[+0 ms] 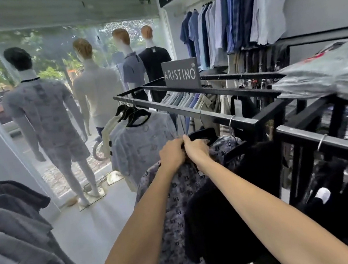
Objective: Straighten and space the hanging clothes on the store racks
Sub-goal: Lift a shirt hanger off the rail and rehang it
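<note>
Collar of the monogram shirt (pixel 174 209) is where both hands meet: the left hand (pixel 171 154) has its fingers curled over the cloth at the neck, and the right hand (pixel 196 148), touching the left, pinches the same collar just where the black hanger (pixel 205 135) comes out. The shirt hangs from the near rail (pixel 188 110) of a black metal rack, towards the rail's right-hand corner, its hem dropping below the forearms. A black garment (pixel 226 218) is pressed against its right side, the two edges overlapping. To its left there is open room along the rail as far as a pale blue patterned shirt (pixel 141 145), which hangs near the rail's far end with a bunch of black hangers (pixel 132 114) crowded just above it. An ARISTINO sign (pixel 181 74) stands on the rack's top bars, and a bagged folded garment (pixel 326 71) lies on the top at the right. A second rail (pixel 324 139) at the near right carries more dark clothes. Across an aisle of pale floor (pixel 100 221), grey tops (pixel 15 230) hang packed together at the left edge; four mannequins (pixel 44 109) stand at the window, and blue shirts (pixel 239 12) hang along the right wall
</note>
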